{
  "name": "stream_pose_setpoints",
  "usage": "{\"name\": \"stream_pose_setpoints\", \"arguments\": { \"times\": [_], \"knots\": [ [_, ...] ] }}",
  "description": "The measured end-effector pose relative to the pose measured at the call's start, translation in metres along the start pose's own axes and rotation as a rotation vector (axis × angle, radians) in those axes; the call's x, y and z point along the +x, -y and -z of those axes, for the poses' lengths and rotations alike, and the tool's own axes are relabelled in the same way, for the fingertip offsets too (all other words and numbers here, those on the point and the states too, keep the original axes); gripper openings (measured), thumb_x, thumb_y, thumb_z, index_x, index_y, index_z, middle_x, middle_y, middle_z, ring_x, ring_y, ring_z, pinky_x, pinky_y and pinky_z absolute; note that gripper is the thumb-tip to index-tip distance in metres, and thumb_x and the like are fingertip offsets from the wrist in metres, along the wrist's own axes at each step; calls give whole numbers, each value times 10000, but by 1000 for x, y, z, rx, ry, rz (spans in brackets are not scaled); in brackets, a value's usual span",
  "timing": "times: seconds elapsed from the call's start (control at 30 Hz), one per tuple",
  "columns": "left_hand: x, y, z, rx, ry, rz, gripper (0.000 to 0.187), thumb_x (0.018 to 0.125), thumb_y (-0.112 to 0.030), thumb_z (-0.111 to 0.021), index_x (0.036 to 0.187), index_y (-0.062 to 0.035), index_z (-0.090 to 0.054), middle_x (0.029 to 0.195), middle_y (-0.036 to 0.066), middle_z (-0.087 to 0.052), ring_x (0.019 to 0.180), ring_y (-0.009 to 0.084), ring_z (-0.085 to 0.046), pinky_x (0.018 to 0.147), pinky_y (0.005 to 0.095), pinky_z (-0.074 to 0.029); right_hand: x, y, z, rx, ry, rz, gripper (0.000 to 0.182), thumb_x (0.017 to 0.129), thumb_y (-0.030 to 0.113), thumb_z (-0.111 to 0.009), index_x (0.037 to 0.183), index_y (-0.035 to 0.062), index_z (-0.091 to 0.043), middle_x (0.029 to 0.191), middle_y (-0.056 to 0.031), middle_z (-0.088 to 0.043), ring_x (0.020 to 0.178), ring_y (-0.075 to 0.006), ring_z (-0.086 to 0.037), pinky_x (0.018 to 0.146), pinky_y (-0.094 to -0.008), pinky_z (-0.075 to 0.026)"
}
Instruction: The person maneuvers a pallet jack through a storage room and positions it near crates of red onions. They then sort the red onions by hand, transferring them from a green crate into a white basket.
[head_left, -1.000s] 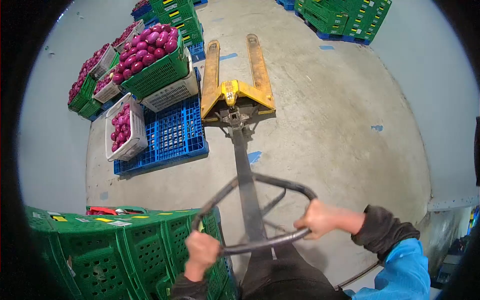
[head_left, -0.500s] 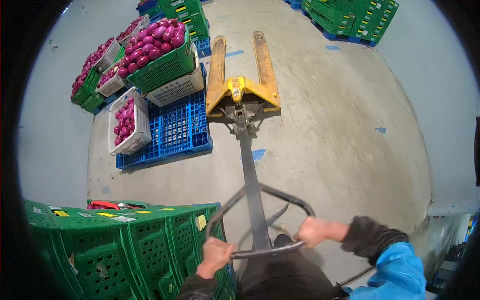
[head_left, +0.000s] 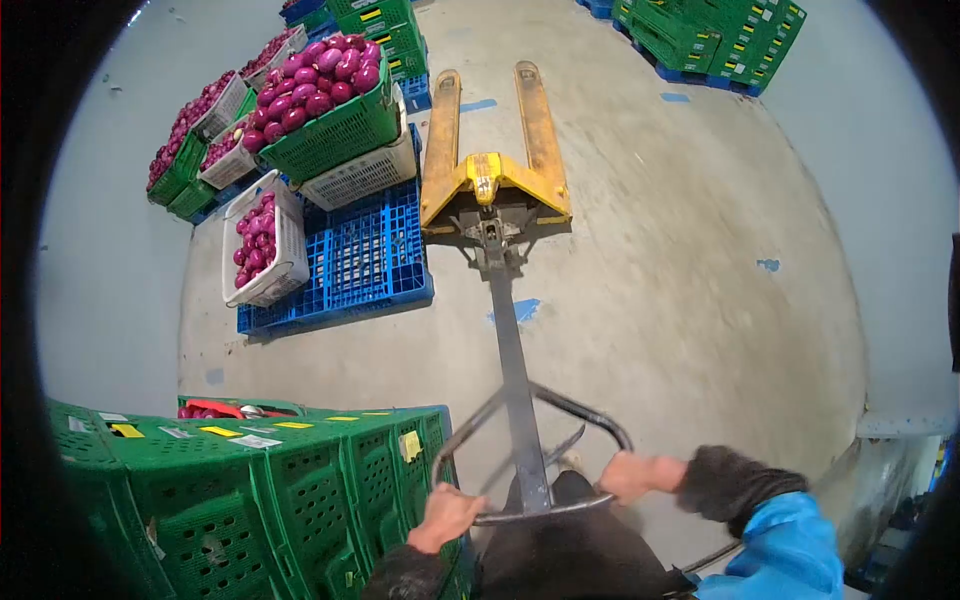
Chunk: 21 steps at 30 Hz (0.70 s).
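2 hands: left hand (head_left: 449, 515), right hand (head_left: 629, 478). Gripped in both: 1 handle (head_left: 572, 507). Ahead of hands: 1 pallet jack (head_left: 484, 180), 2 forks (head_left: 543, 125). Ahead-left of left hand: 1 near blue pallet (head_left: 370, 255), 3 crates seen on it, 1 green crate (head_left: 330, 145), 2 white crates (head_left: 291, 242); onions (head_left: 318, 85) too many to count. Beside left hand: 1 green crate block (head_left: 300, 470), crate count unclear.

A smooth, pale blue-grey wall (head_left: 110, 260) runs down the left of the frame, and a similar pale wall (head_left: 860, 150) rises along the right. Between them spreads a beige-grey concrete floor (head_left: 690, 310), scuffed with darker streaks and marked by a small, irregular blue patch (head_left: 768, 265) toward the right. At the upper right, a stack of green plastic crates (head_left: 755, 45) stands on a blue plastic pallet (head_left: 690, 76).
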<state>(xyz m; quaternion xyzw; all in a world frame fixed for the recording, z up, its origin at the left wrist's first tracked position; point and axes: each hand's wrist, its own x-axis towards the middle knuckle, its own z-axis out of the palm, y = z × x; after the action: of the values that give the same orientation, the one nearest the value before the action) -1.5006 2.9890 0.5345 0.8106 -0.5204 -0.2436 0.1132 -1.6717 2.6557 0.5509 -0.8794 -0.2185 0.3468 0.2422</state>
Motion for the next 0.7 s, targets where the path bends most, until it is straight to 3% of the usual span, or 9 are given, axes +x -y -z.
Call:
{"name": "stream_pose_setpoints", "arguments": {
  "times": [0.07, 0.1, 0.2, 0.27, 0.33, 0.37, 0.5, 0.6, 0.7],
  "knots": [
    [10, -29, 91, -35, -437, -133, 265, 781, -227, -525, 543, -116, -563, 554, 69, -551, 563, 274, -550, 652, 400, -407, -43, 21, 89, 0, -216, -1, 233, 670, 302, -688, 788, 105, -646, 581, -112, -602, 562, -324, -619, 531, -437, -491],
    [22, -25, 115, -106, -629, -181, 260, 724, -181, -546, 477, -113, -505, 497, 55, -487, 480, 254, -475, 553, 404, -361, -55, 24, 118, -5, -323, 16, 214, 676, 304, -685, 764, 114, -639, 548, -91, -588, 510, -311, -604, 499, -425, -486],
    [31, -23, 124, -123, -755, -263, 204, 648, -138, -579, 475, -95, -480, 475, 59, -443, 444, 274, -421, 506, 377, -332, -58, 11, 128, -35, -409, 168, 196, 678, 300, -685, 739, 122, -628, 500, -64, -559, 443, -291, -573, 462, -412, -475],
    [8, -16, 40, -164, -640, -58, 220, 657, -184, -589, 474, -103, -500, 502, 69, -488, 515, 275, -488, 554, 397, -361, -28, 14, 43, 32, -270, 61, 215, 691, 295, -683, 741, 94, -624, 559, -94, -595, 535, -321, -613, 517, -434, -496],
    [-7, 1, -36, 70, -153, -121, 125, 755, -169, -589, 659, -94, -614, 625, 64, -580, 591, 296, -536, 662, 417, -423, 12, -13, -41, -12, -58, -42, 230, 689, 278, -685, 761, 67, -633, 636, -129, -631, 634, -344, -641, 584, -450, -511],
    [-11, 6, -60, -52, -93, -90, 196, 815, -223, -535, 700, -111, -646, 684, 83, -612, 684, 297, -563, 739, 413, -409, 27, -19, -72, -8, 32, -78, 240, 683, 269, -688, 773, 52, -639, 678, -148, -647, 685, -354, -652, 619, -458, -516],
    [-6, 11, -43, -172, 130, -1, 319, 897, -304, -466, 751, -131, -691, 762, 106, -656, 809, 302, -593, 865, 399, -376, 29, -20, -64, 9, 149, -81, 253, 653, 256, -697, 823, 70, -681, 723, -169, -657, 725, -352, -659, 648, -455, -519],
    [-3, -12, 58, -121, -357, -88, 257, 833, -259, -547, 645, -103, -629, 668, 70, -615, 688, 270, -569, 727, 398, -407, -23, 28, 59, 14, -85, -113, 219, 659, 273, -690, 795, 102, -671, 626, -131, -625, 619, -345, -631, 570, -446, -499],
    [31, -24, 150, -196, -826, -168, 194, 660, -109, -562, 490, -93, -471, 487, 55, -416, 484, 262, -431, 533, 396, -311, -57, 41, 149, 56, -286, -36, 205, 665, 288, -688, 750, 109, -638, 553, -105, -588, 539, -339, -601, 509, -436, -477]
  ]
}}
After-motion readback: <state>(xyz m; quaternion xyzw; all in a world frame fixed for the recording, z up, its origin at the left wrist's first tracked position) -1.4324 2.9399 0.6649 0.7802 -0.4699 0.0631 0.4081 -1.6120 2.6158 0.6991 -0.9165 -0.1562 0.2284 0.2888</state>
